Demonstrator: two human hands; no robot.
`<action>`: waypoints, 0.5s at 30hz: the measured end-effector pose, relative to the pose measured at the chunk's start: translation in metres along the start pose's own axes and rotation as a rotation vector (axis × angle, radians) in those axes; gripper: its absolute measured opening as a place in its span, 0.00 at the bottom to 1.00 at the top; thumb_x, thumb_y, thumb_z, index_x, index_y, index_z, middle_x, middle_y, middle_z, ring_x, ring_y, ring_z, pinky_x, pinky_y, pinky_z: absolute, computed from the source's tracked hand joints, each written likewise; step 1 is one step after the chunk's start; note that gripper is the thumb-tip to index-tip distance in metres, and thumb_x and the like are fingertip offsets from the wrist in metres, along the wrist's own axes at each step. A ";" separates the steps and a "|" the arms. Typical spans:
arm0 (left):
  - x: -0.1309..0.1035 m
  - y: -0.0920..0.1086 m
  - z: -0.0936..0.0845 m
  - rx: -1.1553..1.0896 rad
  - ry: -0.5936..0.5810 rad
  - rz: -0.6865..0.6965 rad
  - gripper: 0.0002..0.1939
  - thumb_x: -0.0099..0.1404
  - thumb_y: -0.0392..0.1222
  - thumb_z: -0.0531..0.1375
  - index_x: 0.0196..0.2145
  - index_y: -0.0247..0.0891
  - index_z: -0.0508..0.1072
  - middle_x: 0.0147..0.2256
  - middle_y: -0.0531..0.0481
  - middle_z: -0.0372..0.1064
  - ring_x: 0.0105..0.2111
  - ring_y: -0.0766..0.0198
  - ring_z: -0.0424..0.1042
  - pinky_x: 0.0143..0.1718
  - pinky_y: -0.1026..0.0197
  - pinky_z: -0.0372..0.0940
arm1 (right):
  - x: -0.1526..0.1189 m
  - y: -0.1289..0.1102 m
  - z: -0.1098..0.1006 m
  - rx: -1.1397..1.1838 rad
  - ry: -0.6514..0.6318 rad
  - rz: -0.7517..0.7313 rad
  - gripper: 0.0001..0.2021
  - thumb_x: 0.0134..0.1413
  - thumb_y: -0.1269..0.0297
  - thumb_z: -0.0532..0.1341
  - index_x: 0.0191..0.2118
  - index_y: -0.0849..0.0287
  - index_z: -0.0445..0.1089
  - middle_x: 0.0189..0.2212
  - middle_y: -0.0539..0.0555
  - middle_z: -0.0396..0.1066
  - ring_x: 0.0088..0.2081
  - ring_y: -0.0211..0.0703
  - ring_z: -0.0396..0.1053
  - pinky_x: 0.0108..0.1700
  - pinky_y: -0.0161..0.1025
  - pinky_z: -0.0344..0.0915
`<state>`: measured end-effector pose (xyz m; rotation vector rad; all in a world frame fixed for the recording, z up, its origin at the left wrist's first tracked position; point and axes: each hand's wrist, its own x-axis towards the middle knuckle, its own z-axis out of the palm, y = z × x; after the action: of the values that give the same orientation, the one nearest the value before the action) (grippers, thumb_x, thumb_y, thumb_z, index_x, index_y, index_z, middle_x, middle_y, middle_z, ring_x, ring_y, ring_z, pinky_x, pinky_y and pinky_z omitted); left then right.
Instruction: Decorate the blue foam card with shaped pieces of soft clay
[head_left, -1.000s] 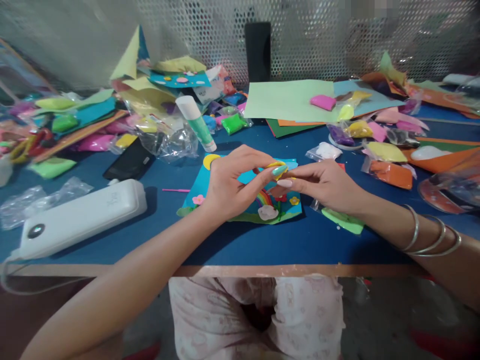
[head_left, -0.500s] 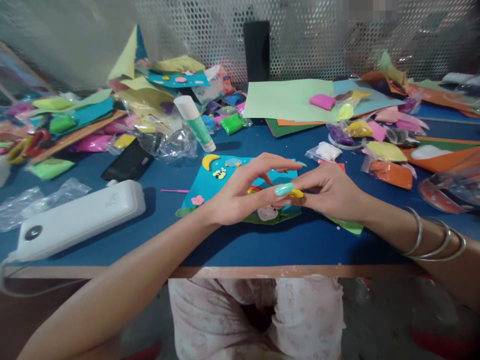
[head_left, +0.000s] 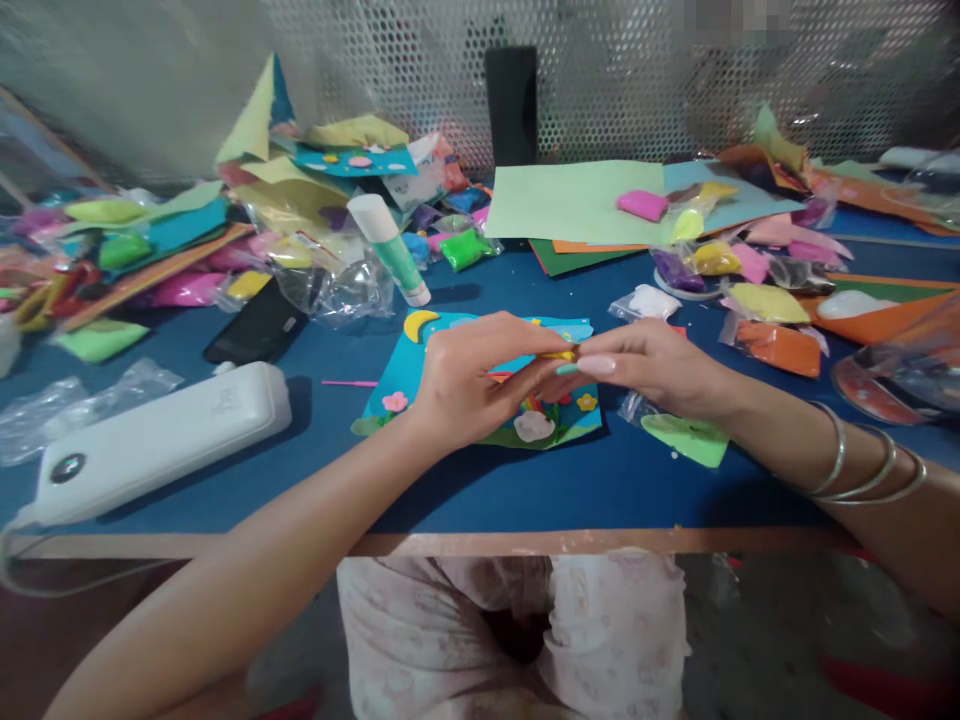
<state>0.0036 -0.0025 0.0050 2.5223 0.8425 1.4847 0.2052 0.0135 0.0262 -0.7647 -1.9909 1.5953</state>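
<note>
My left hand and my right hand meet fingertip to fingertip over the blue picture sheet. Between them is a small piece of yellow clay, pinched by the fingers of my left hand and touched by those of my right; its shape is mostly hidden. On the sheet are a yellow moon, a pink flower, a yellow flower, and a white cloud shape under a partly covered rainbow. My left hand covers the sheet's middle.
A white power bank with a cable lies at the left, near a black pouch. Behind the sheet stands a glue stick. Clay packets, such as an orange one, and a pale green sheet lie farther back and right.
My left fingers have closed in on the yellow clay, and my right fingertips have shifted slightly up. The yellow flower and more of the light green packet are now uncovered.
</note>
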 end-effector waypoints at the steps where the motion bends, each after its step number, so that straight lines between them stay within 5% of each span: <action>1: 0.000 -0.001 -0.001 0.041 0.042 -0.021 0.05 0.64 0.39 0.59 0.36 0.40 0.74 0.31 0.52 0.75 0.30 0.68 0.74 0.32 0.66 0.68 | 0.000 0.001 -0.006 -0.041 0.063 -0.049 0.15 0.57 0.56 0.58 0.39 0.60 0.76 0.34 0.55 0.77 0.38 0.43 0.73 0.43 0.41 0.67; 5: -0.001 -0.005 -0.004 0.112 0.232 -0.122 0.08 0.67 0.40 0.55 0.41 0.39 0.71 0.29 0.52 0.70 0.23 0.72 0.66 0.26 0.67 0.64 | -0.003 0.014 -0.056 -0.902 0.595 -0.206 0.18 0.48 0.74 0.58 0.47 0.65 0.73 0.46 0.61 0.73 0.51 0.51 0.68 0.56 0.46 0.58; 6: -0.001 -0.007 -0.005 0.120 0.242 -0.127 0.08 0.67 0.41 0.54 0.42 0.40 0.71 0.28 0.53 0.68 0.22 0.72 0.64 0.26 0.66 0.63 | -0.004 0.020 -0.073 -1.088 0.639 -0.157 0.24 0.46 0.76 0.56 0.52 0.65 0.70 0.53 0.62 0.68 0.55 0.52 0.64 0.58 0.47 0.54; 9: 0.000 -0.011 -0.007 0.154 0.202 -0.112 0.11 0.68 0.43 0.52 0.43 0.40 0.72 0.27 0.52 0.65 0.25 0.70 0.64 0.29 0.65 0.64 | -0.008 0.041 -0.118 -1.384 0.606 0.092 0.37 0.42 0.75 0.59 0.62 0.69 0.54 0.61 0.70 0.55 0.61 0.62 0.53 0.58 0.55 0.47; 11: 0.001 -0.013 -0.007 0.118 0.165 -0.136 0.13 0.69 0.45 0.51 0.45 0.41 0.72 0.29 0.50 0.65 0.27 0.68 0.65 0.30 0.64 0.65 | -0.009 0.053 -0.135 -1.432 0.606 0.297 0.35 0.42 0.73 0.59 0.60 0.70 0.56 0.56 0.74 0.60 0.56 0.65 0.58 0.54 0.60 0.48; 15: -0.002 -0.018 -0.003 -0.011 0.105 -0.173 0.17 0.68 0.44 0.52 0.52 0.41 0.66 0.36 0.48 0.67 0.30 0.68 0.68 0.34 0.63 0.68 | -0.008 0.066 -0.143 -1.463 0.631 0.320 0.32 0.39 0.73 0.59 0.57 0.67 0.60 0.50 0.70 0.64 0.51 0.64 0.59 0.50 0.59 0.51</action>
<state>-0.0070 0.0112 -0.0008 2.3136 1.0351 1.5714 0.3147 0.1212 -0.0082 -1.8148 -2.2821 -0.3522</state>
